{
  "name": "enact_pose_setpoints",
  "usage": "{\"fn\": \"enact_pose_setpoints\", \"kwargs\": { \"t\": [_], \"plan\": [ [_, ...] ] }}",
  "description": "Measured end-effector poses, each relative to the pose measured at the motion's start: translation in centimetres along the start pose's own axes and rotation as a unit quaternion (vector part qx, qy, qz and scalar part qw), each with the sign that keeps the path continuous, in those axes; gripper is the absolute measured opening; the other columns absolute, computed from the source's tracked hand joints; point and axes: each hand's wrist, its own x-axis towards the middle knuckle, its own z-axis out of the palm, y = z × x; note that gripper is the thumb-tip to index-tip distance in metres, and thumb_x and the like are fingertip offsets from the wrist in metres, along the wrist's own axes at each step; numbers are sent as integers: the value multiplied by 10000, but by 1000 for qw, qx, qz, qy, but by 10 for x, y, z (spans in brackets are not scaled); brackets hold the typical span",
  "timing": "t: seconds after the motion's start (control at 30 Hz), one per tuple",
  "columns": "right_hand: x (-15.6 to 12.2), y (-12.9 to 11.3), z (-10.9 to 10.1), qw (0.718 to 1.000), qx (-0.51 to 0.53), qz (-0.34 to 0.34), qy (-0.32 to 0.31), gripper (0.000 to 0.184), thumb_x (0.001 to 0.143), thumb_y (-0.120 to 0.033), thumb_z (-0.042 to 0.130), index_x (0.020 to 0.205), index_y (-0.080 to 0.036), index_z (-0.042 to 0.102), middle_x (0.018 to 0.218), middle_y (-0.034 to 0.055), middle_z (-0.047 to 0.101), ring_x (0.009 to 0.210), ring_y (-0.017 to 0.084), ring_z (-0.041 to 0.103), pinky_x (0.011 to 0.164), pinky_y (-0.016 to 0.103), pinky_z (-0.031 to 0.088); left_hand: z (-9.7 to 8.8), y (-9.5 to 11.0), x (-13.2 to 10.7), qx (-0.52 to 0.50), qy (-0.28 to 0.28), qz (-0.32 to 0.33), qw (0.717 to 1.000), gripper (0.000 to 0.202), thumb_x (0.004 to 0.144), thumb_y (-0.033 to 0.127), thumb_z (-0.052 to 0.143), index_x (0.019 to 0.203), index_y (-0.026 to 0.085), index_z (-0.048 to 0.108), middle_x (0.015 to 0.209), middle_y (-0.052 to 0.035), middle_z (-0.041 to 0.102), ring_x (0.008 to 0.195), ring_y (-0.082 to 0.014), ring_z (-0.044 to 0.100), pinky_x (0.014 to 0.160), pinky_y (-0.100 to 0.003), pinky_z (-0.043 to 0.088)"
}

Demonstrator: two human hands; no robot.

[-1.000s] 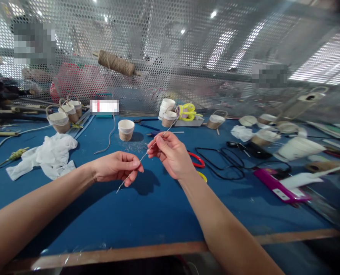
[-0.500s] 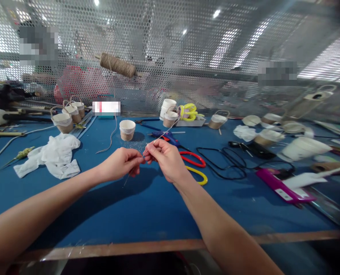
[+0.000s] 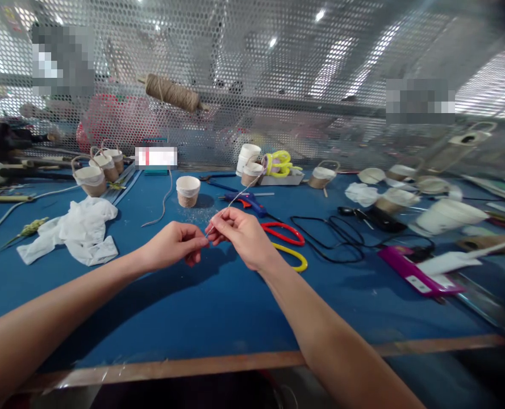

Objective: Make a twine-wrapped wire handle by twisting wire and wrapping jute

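Note:
A thin, pale, twisted piece of twine (image 3: 240, 196) slants up and to the right from my fingers, above the blue table. My left hand (image 3: 179, 245) pinches its lower part between thumb and fingertips. Close beside it, my right hand (image 3: 244, 234) also grips the twine, thumb against the forefinger. The fingertips hide the stretch they hold. Just beyond the hands stands a small paper cup (image 3: 188, 192) with a brown wrapped lower part. Scissors (image 3: 292, 258) with red and yellow handles lie partly under my right wrist.
A blue glue gun (image 3: 252, 203) lies behind my right hand, its black cable (image 3: 333, 244) looping right. White crumpled cloth (image 3: 79, 227) is at left. A twine spool (image 3: 173, 92) hangs on the mesh screen. Several handled cups and a purple device (image 3: 418, 275) stand around.
Both hands have shifted slightly left, still pinching the twine. The loose end that hung below my left hand no longer shows. The view has moved a little.

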Motion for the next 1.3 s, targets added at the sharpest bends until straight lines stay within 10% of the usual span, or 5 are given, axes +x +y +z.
{"fn": "enact_pose_setpoints", "kwargs": {
  "t": [1.3],
  "plan": [
    [-2,-7,-7,1000,14,-21,-5,170,750,-298,599,688,-149,547,638,-6,612,535,82,574,545,234,478,-2,-6,-3,-106,-79,14,991,219,758,342,562,754,123,573,549,38,538,526,-66,445,546,-200,302]
  ]
}}
